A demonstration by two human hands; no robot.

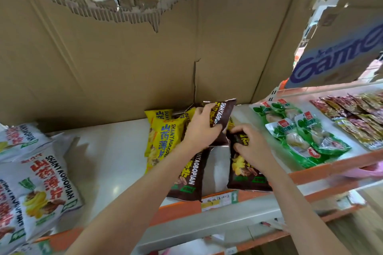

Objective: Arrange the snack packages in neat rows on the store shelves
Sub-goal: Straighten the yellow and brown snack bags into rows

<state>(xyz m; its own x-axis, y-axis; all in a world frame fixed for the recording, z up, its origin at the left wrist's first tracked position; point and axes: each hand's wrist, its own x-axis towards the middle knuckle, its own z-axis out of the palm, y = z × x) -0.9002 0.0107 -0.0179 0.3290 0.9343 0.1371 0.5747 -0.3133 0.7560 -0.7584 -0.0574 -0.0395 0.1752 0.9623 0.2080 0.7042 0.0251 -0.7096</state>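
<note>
Your left hand (202,125) reaches in over the white shelf (107,151) and grips the upper dark brown snack bag (222,113), fingers curled over its left edge and thumb tucked beneath near its lower corner. That bag stands tilted at the back of the shelf, close to the torn cardboard panel (124,58) that lines the rear. Your right hand (251,145) sits just beside the left, pinching the top of a second brown bag (246,172) between bent fingers and thumb; this bag lies flat, its lower end reaching the orange shelf edge (178,211). A third brown bag (188,178) lies under your left forearm, separated from the right one by what looks like the silver back of another packet (216,170), though the blur makes that hard to confirm.

Left of the brown bags, touching them, lie the yellow snack bags (161,141), overlapping and slightly askew. Well apart, at the far left of the same shelf, are the white snack bags (39,182), stacked loosely and spilling toward the front edge.

On the neighbouring shelf to your right lie green vacuum-sealed packs (300,136), and beyond them rows of small red and yellow packets (352,114). A cardboard piece with purple lettering (335,56) hangs above that side. A price label (219,198) sits on the shelf edge below the brown bags
</note>
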